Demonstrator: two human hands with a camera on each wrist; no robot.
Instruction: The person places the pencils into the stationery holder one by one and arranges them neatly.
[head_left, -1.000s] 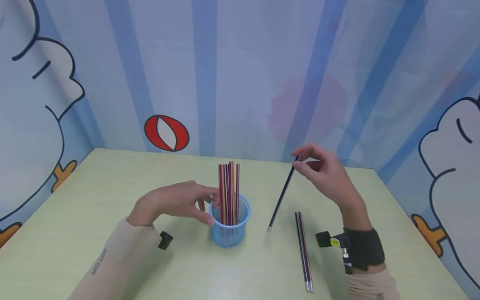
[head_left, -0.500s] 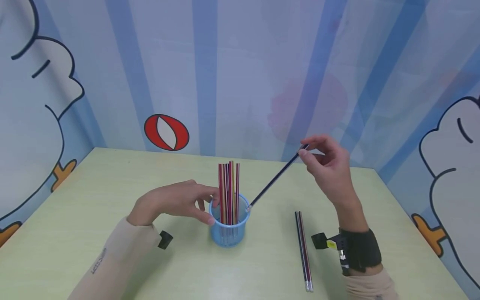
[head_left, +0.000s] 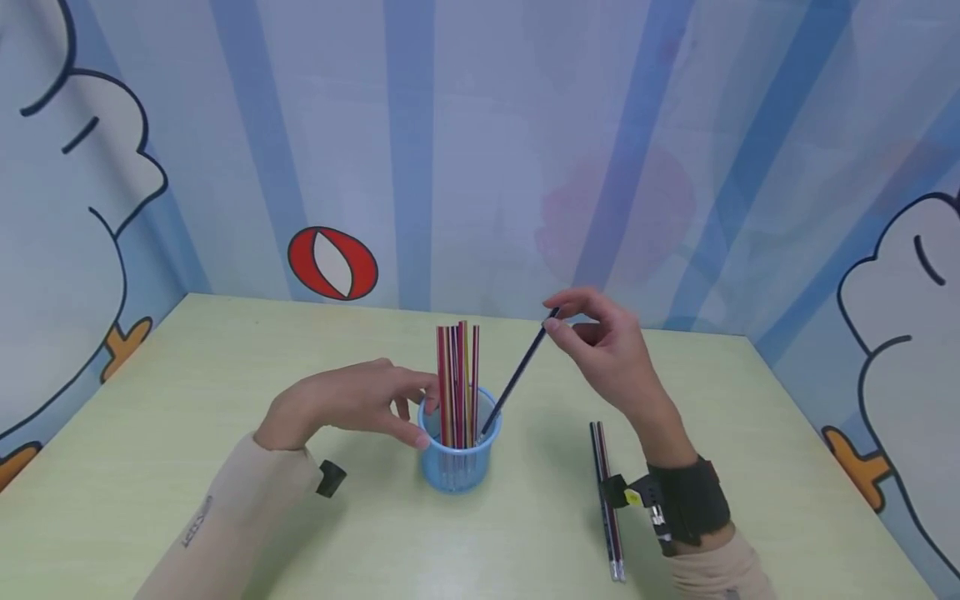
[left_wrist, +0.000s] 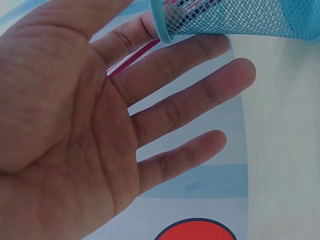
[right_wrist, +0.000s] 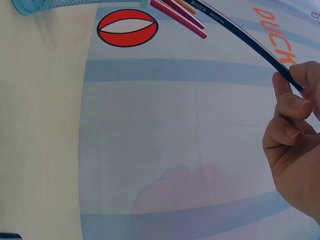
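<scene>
In the head view a blue mesh pencil cup (head_left: 454, 477) stands on the table with several striped pencils (head_left: 459, 367) upright in it. My left hand (head_left: 348, 400) is at the cup's left side, thumb and index finger touching its rim; the left wrist view shows its other fingers straight and spread beside the mesh (left_wrist: 245, 20). Between thumb and fingertips, my right hand (head_left: 603, 346) pinches the top end of a dark blue pencil (head_left: 519, 375). That pencil slants down to the left, its lower end inside the cup's mouth.
Two more pencils (head_left: 617, 542) lie side by side on the pale table (head_left: 360, 533), right of the cup and partly behind the right wrist's camera. A printed cloth backdrop (head_left: 487, 167) rises along the table's far edge.
My right hand has swung the dark pencil leftward, first tipping it toward the rim, then bringing its lower end inside the cup. The left hand and cup have stayed in place.
</scene>
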